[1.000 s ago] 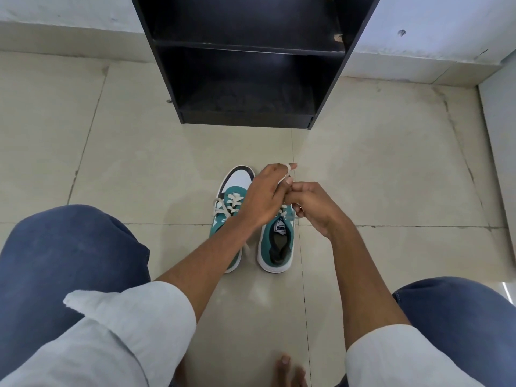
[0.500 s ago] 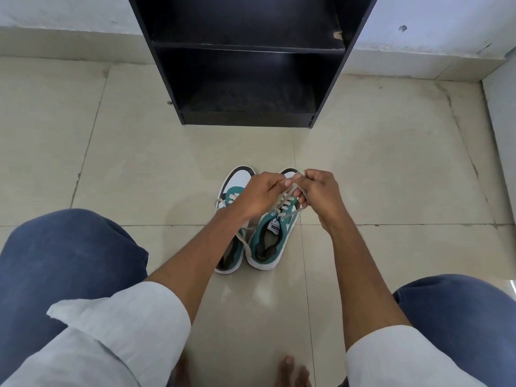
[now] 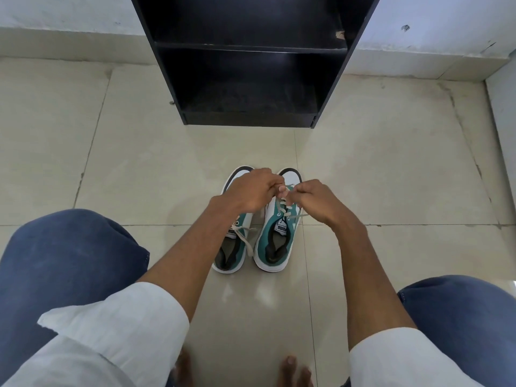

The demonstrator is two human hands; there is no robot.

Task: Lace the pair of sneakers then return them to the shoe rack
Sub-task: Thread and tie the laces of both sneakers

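Observation:
Two teal-and-white sneakers stand side by side on the tiled floor, toes pointing toward the rack. My left hand and my right hand meet over the right sneaker, each pinching the white lace near its upper eyelets. The left sneaker lies partly under my left wrist, with a loose lace end hanging over its side. The black shoe rack stands just beyond the shoes, its lower shelves bare.
My knees in blue trousers frame the shoes on both sides, and my bare toes show at the bottom. A white wall runs behind the rack, and another wall edge closes the right side.
Both hands dropped lower onto the right sneaker and shifted slightly right. The right sneaker straightened and now sits parallel to the left one.

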